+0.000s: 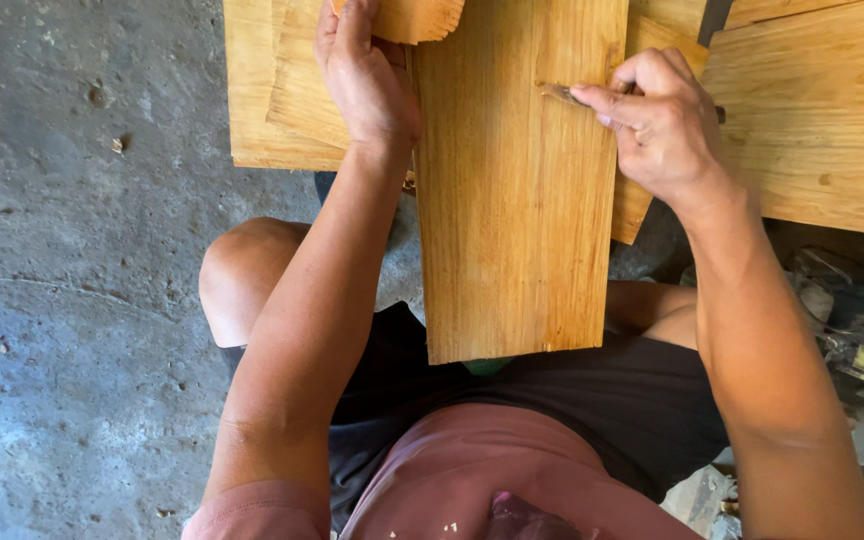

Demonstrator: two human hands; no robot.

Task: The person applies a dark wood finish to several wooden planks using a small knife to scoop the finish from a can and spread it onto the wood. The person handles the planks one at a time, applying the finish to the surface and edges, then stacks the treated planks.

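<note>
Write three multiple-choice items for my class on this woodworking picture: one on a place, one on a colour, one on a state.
1. Where does the near end of the long plank lie?
A. Over the person's lap
B. Flat on the bare floor
C. Against a wall

2. What colour are the shorts?
A. White
B. Black
C. Yellow

3. How is the right hand?
A. Open and empty
B. Resting on the knee
C. Closed on a thin tool whose tip is at the plank

Answers: 1 A, the plank's end reaches over the shorts between the thighs. 2 B, the cloth under the plank is black. 3 C, the fingers are curled round the tool, while the left hand lies at the plank's left edge.
</note>
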